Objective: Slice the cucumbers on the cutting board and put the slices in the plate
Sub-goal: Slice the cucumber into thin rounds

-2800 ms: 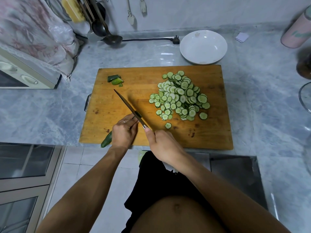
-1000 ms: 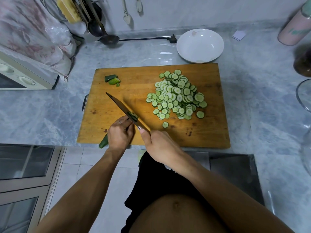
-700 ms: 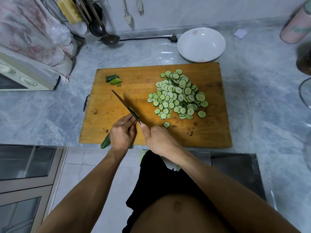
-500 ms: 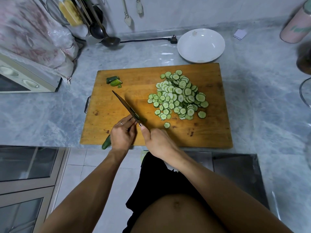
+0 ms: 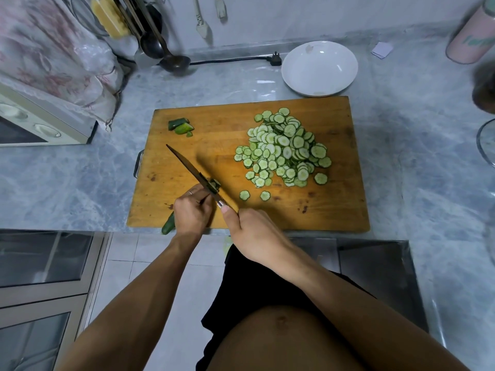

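Slicing cucumber [image 5: 168, 225] on the board [image 5: 334, 210].
My left hand [image 5: 193, 213] clenched the cucumber at the near edge; my right hand [image 5: 254, 234] grasped the knife [image 5: 191, 170]. Slices [image 5: 285, 149] lay heaped mid-board, the plate [image 5: 319, 68] just beyond.

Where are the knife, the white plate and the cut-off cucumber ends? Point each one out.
knife [image 5: 187, 166], head view, middle of the dark blade.
white plate [image 5: 296, 83], head view, near left rim.
cucumber ends [image 5: 180, 126], head view, middle of the small green pieces at the board's far left corner.
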Tool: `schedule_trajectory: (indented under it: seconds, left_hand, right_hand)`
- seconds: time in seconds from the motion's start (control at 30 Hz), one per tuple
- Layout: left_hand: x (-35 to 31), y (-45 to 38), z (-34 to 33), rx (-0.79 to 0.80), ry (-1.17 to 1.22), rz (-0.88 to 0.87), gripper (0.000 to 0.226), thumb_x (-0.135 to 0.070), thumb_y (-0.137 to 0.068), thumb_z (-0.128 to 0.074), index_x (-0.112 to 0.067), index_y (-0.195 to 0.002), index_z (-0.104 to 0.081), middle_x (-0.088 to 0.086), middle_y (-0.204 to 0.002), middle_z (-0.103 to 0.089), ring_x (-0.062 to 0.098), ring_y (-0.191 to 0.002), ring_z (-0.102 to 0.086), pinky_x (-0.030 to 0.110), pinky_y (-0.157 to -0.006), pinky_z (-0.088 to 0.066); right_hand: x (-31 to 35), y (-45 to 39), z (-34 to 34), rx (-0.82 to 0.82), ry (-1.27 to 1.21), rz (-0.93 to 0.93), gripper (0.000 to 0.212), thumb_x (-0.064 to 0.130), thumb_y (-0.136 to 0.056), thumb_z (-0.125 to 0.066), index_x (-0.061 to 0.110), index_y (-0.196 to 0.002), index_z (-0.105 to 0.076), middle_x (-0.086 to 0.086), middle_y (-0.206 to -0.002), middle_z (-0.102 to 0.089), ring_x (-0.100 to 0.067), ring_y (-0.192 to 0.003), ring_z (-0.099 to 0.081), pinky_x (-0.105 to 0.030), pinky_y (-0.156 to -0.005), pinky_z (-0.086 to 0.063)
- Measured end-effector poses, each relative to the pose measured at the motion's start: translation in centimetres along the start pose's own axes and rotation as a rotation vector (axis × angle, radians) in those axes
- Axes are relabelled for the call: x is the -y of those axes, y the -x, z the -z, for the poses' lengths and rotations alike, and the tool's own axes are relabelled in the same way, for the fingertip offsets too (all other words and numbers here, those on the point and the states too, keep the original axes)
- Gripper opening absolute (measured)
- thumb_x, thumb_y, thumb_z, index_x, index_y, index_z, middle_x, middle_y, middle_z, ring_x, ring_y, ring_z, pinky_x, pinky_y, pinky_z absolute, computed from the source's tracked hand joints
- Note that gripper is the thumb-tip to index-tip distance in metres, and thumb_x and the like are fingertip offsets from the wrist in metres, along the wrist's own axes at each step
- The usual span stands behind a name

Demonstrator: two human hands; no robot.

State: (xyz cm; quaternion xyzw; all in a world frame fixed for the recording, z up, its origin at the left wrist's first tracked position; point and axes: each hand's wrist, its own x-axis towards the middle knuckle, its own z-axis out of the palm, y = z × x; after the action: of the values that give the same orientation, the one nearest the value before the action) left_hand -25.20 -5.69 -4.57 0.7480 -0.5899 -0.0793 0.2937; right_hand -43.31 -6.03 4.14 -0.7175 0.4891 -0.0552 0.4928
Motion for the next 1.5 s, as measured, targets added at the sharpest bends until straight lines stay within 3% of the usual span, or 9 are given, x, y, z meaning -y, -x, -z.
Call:
schedule_trajectory:
  seconds: [0.13,0.23,0.3,0.43,0.63,0.8,0.97,1.2,1.5]
  left_hand:
    - [0.6,0.0,-0.1,-0.013,0.089,0.041,0.021,-0.008,-0.082,-0.06,-0.002,-0.09,-0.078,0.012,-0.1,-0.076,0.023,-0.09,-0.071,0.025,-0.081,-0.053]
    - [1.0,-0.2,-0.5,-0.034,0.119,0.025,0.018,0.0,-0.085,-0.069,-0.004,-0.1,-0.078,0.007,-0.112,-0.073,0.0,-0.102,-0.061,0.012,-0.094,-0.046]
    - [1.2,-0.2,-0.6,-0.037,0.128,0.04,0.019,0.0,-0.085,-0.072,-0.004,-0.102,-0.077,0.008,-0.114,-0.072,0.002,-0.103,-0.062,0.011,-0.098,-0.044]
    - [1.3,-0.2,-0.4,-0.013,0.106,0.013,0.02,-0.001,-0.085,-0.071,-0.005,-0.103,-0.078,0.009,-0.114,-0.072,0.005,-0.104,-0.062,0.005,-0.097,-0.039]
    - [0.9,-0.2,0.1,0.021,0.086,0.036,0.025,-0.015,-0.083,-0.06,-0.005,-0.095,-0.079,0.009,-0.108,-0.075,0.023,-0.099,-0.071,0.031,-0.081,-0.056]
    - [0.8,-0.2,-0.2,0.012,0.107,0.04,0.028,-0.019,-0.086,-0.058,-0.005,-0.098,-0.079,0.01,-0.107,-0.075,0.021,-0.1,-0.071,0.03,-0.085,-0.055]
    - [0.7,-0.3,-0.4,-0.015,0.092,0.045,0.034,-0.022,-0.083,-0.05,0.0,-0.082,-0.077,0.015,-0.09,-0.076,0.031,-0.08,-0.071,0.027,-0.069,-0.051]
    - [1.2,-0.2,-0.6,-0.019,0.074,0.022,0.017,-0.001,-0.082,-0.069,-0.005,-0.096,-0.08,0.009,-0.109,-0.074,0.02,-0.097,-0.071,0.017,-0.085,-0.05]
    - [1.0,-0.1,-0.8,-0.041,0.091,0.027,0.02,-0.001,-0.081,-0.076,-0.006,-0.101,-0.079,0.009,-0.111,-0.074,0.018,-0.098,-0.071,0.002,-0.094,-0.039]
  right_hand:
    - [-0.2,-0.3,-0.2,-0.028,0.008,0.008,0.06,0.053,-0.104,-0.023,0.016,-0.063,-0.045,-0.002,-0.061,-0.049,-0.014,-0.056,-0.047,-0.034,-0.053,-0.029]
    - [-0.4,-0.6,0.5,-0.068,-0.012,0.034,0.061,0.051,-0.105,-0.024,0.014,-0.061,-0.045,-0.003,-0.059,-0.048,-0.016,-0.055,-0.048,-0.033,-0.056,-0.03]
    - [-0.5,-0.6,0.9,-0.079,-0.023,0.043,0.062,0.05,-0.105,-0.025,0.014,-0.059,-0.043,-0.002,-0.056,-0.046,-0.017,-0.053,-0.048,-0.035,-0.05,-0.031]
    - [-0.7,-0.8,0.9,-0.054,-0.01,0.033,0.062,0.051,-0.105,-0.024,0.014,-0.058,-0.043,-0.002,-0.056,-0.046,-0.016,-0.053,-0.049,-0.034,-0.05,-0.031]
    - [-0.5,-0.9,0.5,0.001,0.023,0.02,0.061,0.05,-0.105,-0.025,0.015,-0.059,-0.041,-0.003,-0.057,-0.046,-0.017,-0.052,-0.048,-0.03,-0.046,-0.029]
    - [-0.4,-1.1,0.7,0.023,0.0,-0.021,0.062,0.053,-0.104,-0.023,0.014,-0.061,-0.044,-0.004,-0.063,-0.048,-0.015,-0.057,-0.048,-0.032,-0.049,-0.029]
    - [-0.1,-1.8,-0.3,0.018,-0.018,-0.059,0.063,0.056,-0.104,-0.022,0.014,-0.061,-0.043,-0.006,-0.067,-0.049,-0.027,-0.067,-0.051,-0.031,-0.063,-0.033]
    - [-0.4,-2.9,-1.2,-0.011,-0.036,-0.104,0.062,0.057,-0.103,-0.021,0.014,-0.069,-0.05,-0.008,-0.077,-0.054,-0.028,-0.076,-0.051,-0.032,-0.067,-0.037]
    - [-1.5,-2.7,0.9,-0.09,-0.084,-0.125,0.067,0.053,-0.104,-0.021,0.011,-0.062,-0.052,-0.005,-0.058,-0.051,-0.023,-0.056,-0.054,-0.034,-0.058,-0.042]
